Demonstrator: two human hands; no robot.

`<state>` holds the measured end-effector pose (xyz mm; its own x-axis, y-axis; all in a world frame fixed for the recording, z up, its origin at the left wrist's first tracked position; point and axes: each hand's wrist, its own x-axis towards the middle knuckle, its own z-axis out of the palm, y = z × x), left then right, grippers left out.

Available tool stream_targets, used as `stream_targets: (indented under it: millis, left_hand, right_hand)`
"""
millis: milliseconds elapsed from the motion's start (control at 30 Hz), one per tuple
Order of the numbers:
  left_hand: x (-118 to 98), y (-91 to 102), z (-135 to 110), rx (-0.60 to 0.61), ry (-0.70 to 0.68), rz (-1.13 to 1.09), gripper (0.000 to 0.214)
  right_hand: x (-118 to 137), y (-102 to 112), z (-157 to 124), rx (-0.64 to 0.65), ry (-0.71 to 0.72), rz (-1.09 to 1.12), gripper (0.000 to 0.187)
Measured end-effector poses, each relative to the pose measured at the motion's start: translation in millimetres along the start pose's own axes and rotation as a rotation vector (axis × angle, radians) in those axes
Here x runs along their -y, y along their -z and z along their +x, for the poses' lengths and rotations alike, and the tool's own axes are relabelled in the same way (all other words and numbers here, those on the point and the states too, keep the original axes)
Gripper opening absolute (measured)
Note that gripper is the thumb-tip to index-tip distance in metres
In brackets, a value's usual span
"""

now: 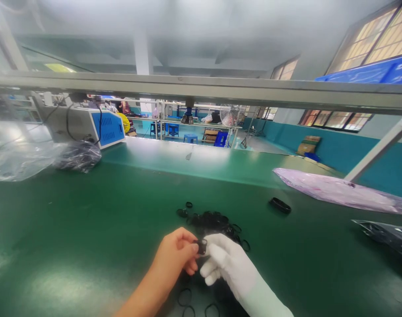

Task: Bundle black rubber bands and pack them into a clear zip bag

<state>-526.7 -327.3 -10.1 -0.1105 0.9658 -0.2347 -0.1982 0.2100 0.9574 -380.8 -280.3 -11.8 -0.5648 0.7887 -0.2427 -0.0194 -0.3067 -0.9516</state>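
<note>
My left hand (174, 253), bare, pinches a small black piece (201, 246) between thumb and fingertips. From the other side my right hand (230, 262), in a white glove, closes thumb and forefinger on the same piece. Its exact kind is too small to make out. Just beyond both hands lies a pile of thin black rings (214, 220), partly hidden by the glove. A few loose black rings (184, 297) lie nearer to me, below the hands. Farther right on the green tabletop (122, 211) is a black oval band-like part (280, 205).
A pink plastic bag (339, 190) and a clear bag with dark contents (389, 237) lie at the right. Crumpled plastic bags (78, 156) and a blue-and-white machine (107, 127) are at the back left. A metal rail (201, 90) crosses above the table.
</note>
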Motion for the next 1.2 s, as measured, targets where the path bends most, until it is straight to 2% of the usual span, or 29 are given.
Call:
stream_targets:
  millis: [67,167,300,400,500,567,633,767,800,867,933,967,1033,1100,1200]
  left_hand:
    - [0.8,-0.7,-0.8,0.050,0.022,-0.017,0.026]
    - [1.0,-0.2,-1.3,0.088,0.072,0.019,0.027]
    - [1.4,-0.8,-1.0,0.067,0.097,-0.016,0.028]
    - [4.7,-4.7,-0.8,0.041,0.088,-0.058,0.028]
    - [9.1,-7.7,-0.6,0.049,0.081,0.085,0.025]
    - [9.8,-6.3,-0.2,0.002,0.041,0.261,0.024]
    - [7.2,-0.9,0.7,-0.080,-0.003,0.364,0.025]
    - [-5.0,18.2,3.6,-0.281,-0.084,0.296,0.027]
    - [-7.9,22.7,4.1,-0.292,-0.084,0.289,0.028]
    - [-12.0,28.3,3.8,-0.180,-0.022,0.373,0.027]
    - [-13.2,28.3,1.5,0.010,0.067,0.606,0.028]
    - [-13.0,26.3,-0.3,0.052,0.087,0.754,0.030]
    - [-11.1,19.6,-4.2,0.000,0.049,0.958,0.035]
    - [-8.0,11.7,-6.9,-0.066,-0.035,0.902,0.032]
    - [-2.4,3.2,-6.4,0.007,-0.104,0.575,0.021]
  right_hand:
    - [-0.9,-0.2,-0.2,0.004,0.013,-0.025,0.045]
    - [-2.9,0.8,-0.2,-0.056,0.012,-0.041,0.036]
    - [-6.9,0.6,0.8,-0.047,0.015,-0.026,0.039]
    - [-9.5,-1.3,1.0,-0.036,0.071,-0.115,0.038]
    - [-11.4,-1.8,1.0,-0.103,0.047,-0.184,0.031]
    - [-11.9,-1.0,1.0,-0.117,-0.001,-0.177,0.027]
    - [-11.2,-0.3,0.1,-0.071,-0.034,-0.148,0.027]
    - [-7.0,-0.5,-4.2,0.002,-0.086,-0.060,0.018]
    - [-5.8,-0.4,-5.1,0.001,-0.098,-0.033,0.017]
    - [-3.9,0.6,-5.5,-0.004,-0.113,0.019,0.018]
    - [-2.9,2.2,-4.4,-0.016,-0.117,0.050,0.021]
    - [-2.7,2.9,-3.6,-0.024,-0.118,0.053,0.021]
    - [-2.7,3.7,-2.2,-0.040,-0.118,0.033,0.021]
    - [-3.0,3.0,-1.7,-0.039,-0.127,-0.018,0.020]
    - [-2.9,-0.3,-2.3,-0.020,-0.124,-0.068,0.022]
